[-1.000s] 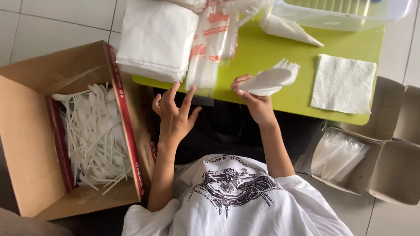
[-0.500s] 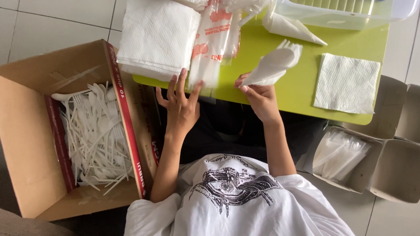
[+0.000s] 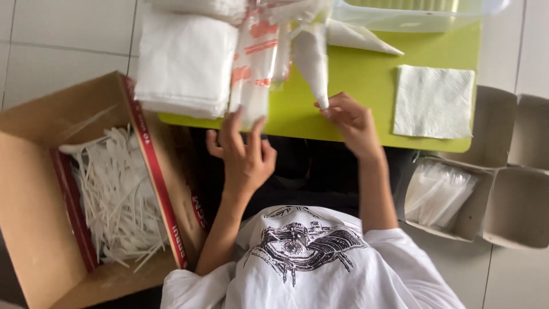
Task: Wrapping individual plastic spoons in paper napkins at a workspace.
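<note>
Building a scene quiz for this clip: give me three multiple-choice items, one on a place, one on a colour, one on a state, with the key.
1. Where does the open cardboard box of white plastic cutlery sit?
A. On the table
B. On the floor at the person's left
C. At the person's right

2. What colour is the table top?
A. Lime green
B. Red
C. Black

3. What is the right hand doing?
A. Resting flat and empty
B. Pinching a white wrapped bundle that stands up from the fingers
C. Reaching into the box

Key: 1 B, the box lies beside the left arm. 2 A, bare table shows green. 3 B, the bundle rises from the fingertips.
</note>
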